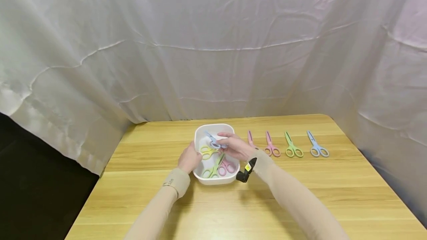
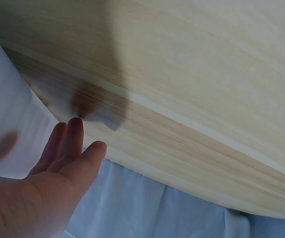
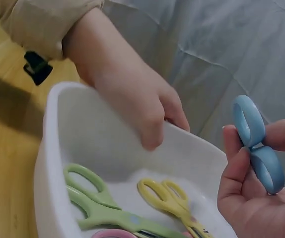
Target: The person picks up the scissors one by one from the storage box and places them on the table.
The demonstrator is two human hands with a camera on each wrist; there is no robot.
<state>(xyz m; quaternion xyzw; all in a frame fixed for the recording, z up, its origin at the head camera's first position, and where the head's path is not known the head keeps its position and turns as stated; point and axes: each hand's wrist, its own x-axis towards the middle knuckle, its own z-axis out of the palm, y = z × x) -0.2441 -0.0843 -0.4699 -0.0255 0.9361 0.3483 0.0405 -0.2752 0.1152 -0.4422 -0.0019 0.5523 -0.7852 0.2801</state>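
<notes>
While the left hand (image 1: 190,157) pinches the rim of the white tub (image 1: 216,182) at its 9 o'clock side, thumb inside and fingers outside, the right hand (image 1: 235,146) grasps a pair of blue scissors (image 1: 212,139) by the finger loops. The left hand's hold probably steadies the tub. The right thumb and fingertips pinch the loops, so the blades stay free of the hand, pointing toward 11 o'clock over the far part of the tub.

Below the held pair, yellow scissors (image 3: 175,202) lie near the tub's 9 o'clock wall, green scissors (image 3: 107,215) at 7 and pink scissors (image 1: 225,168) at 5, loosely jumbled rather than lined up. Whether another pair sits beneath the right hand I cannot fairly tell; the fingers screen that corner.

Out at 3 o'clock from the tub, a spaced row rests on the wooden table (image 1: 133,203): a pink pair (image 1: 250,138) partly hidden by the right hand, a second pink pair (image 1: 271,146), a green pair (image 1: 291,146) and a blue pair (image 1: 315,146). Their blades point between 11 and 12 o'clock, leaving the handles toward the person, presumably for easy reach.
</notes>
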